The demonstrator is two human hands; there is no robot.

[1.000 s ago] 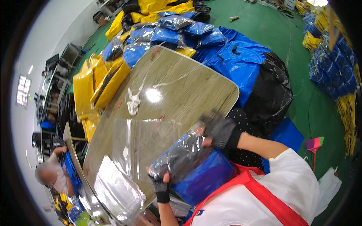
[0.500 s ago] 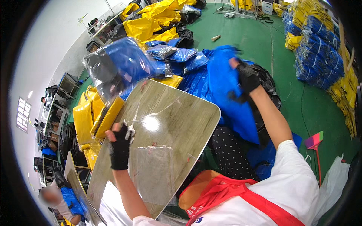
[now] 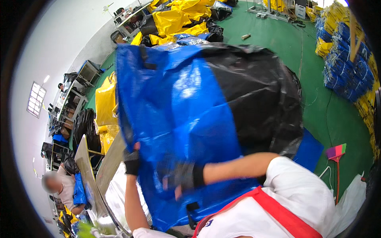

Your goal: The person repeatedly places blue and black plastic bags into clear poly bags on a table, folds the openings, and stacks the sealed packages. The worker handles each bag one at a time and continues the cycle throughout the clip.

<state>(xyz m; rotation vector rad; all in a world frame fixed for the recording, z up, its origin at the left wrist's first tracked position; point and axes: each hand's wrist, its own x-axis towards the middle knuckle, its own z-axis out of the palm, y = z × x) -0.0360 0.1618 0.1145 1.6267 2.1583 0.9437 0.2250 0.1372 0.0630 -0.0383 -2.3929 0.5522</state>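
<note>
A large blue and black plastic sheet (image 3: 186, 115) with black straps lies spread out before me, hiding most of the wood-patterned table (image 3: 109, 160). My left hand (image 3: 132, 162), in a black fingerless glove, is at the sheet's left edge, with its fingers closed on the plastic. Over the lower blue part is my right hand (image 3: 184, 177), gloved the same way; motion smears its fingers, and I cannot tell whether it grips the sheet. One black strap (image 3: 192, 214) lies at the near edge, and another crosses the far left corner.
Yellow packs (image 3: 106, 103) are piled at the left. Beyond the sheet is a heap of yellow and black material (image 3: 174, 22). Bundled blue and yellow stacks (image 3: 345, 59) stand at the right, near a broom (image 3: 336, 152). Another person (image 3: 65, 184) is at the lower left.
The blue and black sheet has come from the right across the table, covering the clear bag there. My right hand has moved left and nearer to me; my left hand is now at the sheet's edge.
</note>
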